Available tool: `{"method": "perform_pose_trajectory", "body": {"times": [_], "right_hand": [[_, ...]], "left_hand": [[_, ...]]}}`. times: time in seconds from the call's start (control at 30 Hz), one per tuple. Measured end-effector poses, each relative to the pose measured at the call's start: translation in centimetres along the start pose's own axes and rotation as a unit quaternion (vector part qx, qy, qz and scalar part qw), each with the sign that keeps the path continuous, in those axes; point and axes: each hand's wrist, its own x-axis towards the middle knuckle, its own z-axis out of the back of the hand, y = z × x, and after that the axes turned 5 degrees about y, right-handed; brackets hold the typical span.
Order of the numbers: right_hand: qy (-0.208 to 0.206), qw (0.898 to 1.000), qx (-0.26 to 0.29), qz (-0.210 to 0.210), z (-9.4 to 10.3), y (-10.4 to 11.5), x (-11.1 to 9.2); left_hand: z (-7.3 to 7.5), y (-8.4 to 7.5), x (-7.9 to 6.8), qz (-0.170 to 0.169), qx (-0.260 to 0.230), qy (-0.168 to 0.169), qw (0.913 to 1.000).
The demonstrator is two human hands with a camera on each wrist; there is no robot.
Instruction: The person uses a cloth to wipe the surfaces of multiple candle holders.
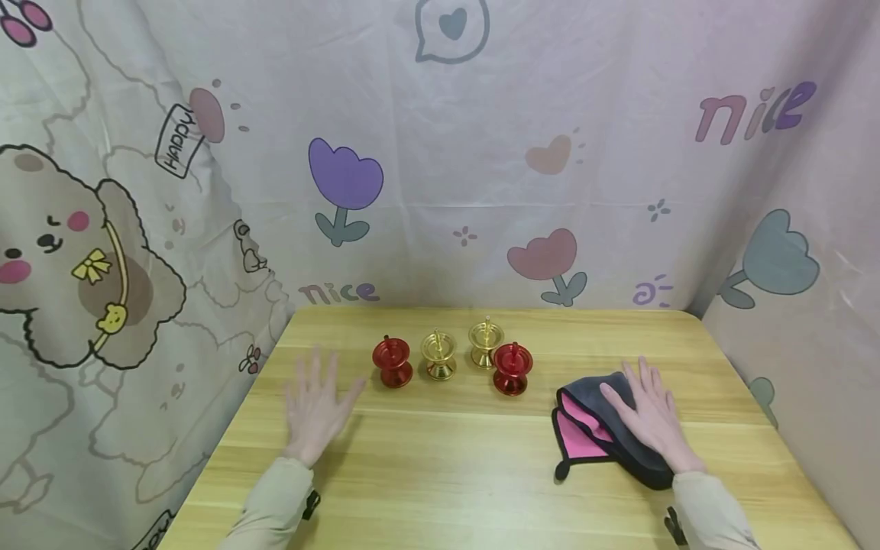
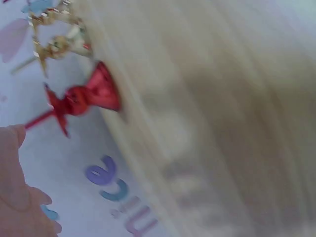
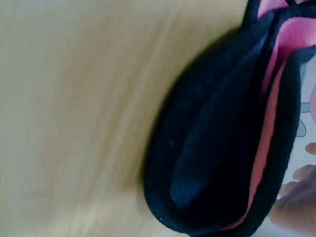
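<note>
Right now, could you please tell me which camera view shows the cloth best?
The head view: it frames the cloth end to end, though the right hand covers part. The right wrist view shows it closer but cut off; the left wrist view shows none.

Tabletop (image 1: pixel 440 466): pale yellowish wood-grain surface, with banding running side to side. Towards its far edge stand four metallic pedestal candle holders, all upright, each with a central spike in its dish. Viewed from the head, left to right: left red candle holder (image 1: pixel 393 361); left gold candle holder (image 1: pixel 438 356), just beside it; right gold candle holder (image 1: pixel 484 344), set slightly farther back; right red candle holder (image 1: pixel 512 369), partly overlapping the latter's outline, contact not determinable. To the right, well apart from the left red item, lies a folded dark grey cloth (image 1: pixel 619 435), black-edged, pink inner face exposed, dark tab at its near-left corner.
</note>
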Motion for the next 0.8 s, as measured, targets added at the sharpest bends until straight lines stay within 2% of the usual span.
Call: {"method": "perform_pose_trajectory", "body": {"times": [0.23,0.33,0.53,0.67,0.8], "right_hand": [[0.003,0.999,0.049,0.014,1.1,-1.0,0.7],[0.014,0.997,0.08,0.012,1.4,-1.3,0.9],[0.032,0.993,0.109,-0.002,1.6,-1.5,0.9],[0.036,0.993,0.114,-0.005,1.5,-1.6,1.0],[0.034,0.992,0.119,-0.008,1.6,-1.7,1.1]], "left_hand": [[0.0,-4.0,0.2,-0.027,-0.036,0.008,0.9989],[-0.5,-5.8,0.2,-0.055,-0.063,0.01,0.9965],[-2.2,-9.5,0.1,-0.109,-0.127,0.023,0.9856],[-3.5,-12.0,0.1,-0.126,-0.184,0.051,0.9734],[-4.6,-14.5,0.7,-0.133,-0.269,0.088,0.9498]]}}
